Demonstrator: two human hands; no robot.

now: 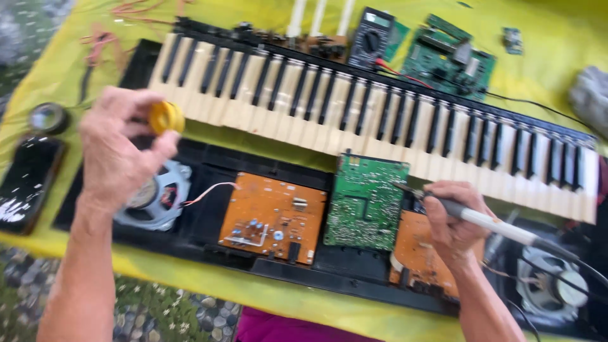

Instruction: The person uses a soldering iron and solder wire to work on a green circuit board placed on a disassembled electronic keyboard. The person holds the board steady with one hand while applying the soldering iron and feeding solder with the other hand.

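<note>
My left hand (pixel 117 149) holds a small yellow spool (pixel 166 117) above the left speaker (pixel 155 196) of an opened electronic keyboard (pixel 354 107). A soldering iron (pixel 481 218) with a pale handle is gripped in my right hand (pixel 453 225); its tip points at the right edge of a green circuit board (pixel 366 202). An orange circuit board (pixel 273 218) lies between the speaker and the green board, with a thin red and white wire running to the speaker.
A multimeter (pixel 370 38) and another green board (pixel 449 60) lie behind the keys on a yellow cloth (pixel 544 38). A dark phone (pixel 28 180) and a round dark object (pixel 47 117) sit at the left. A second speaker (pixel 551 285) is at the right.
</note>
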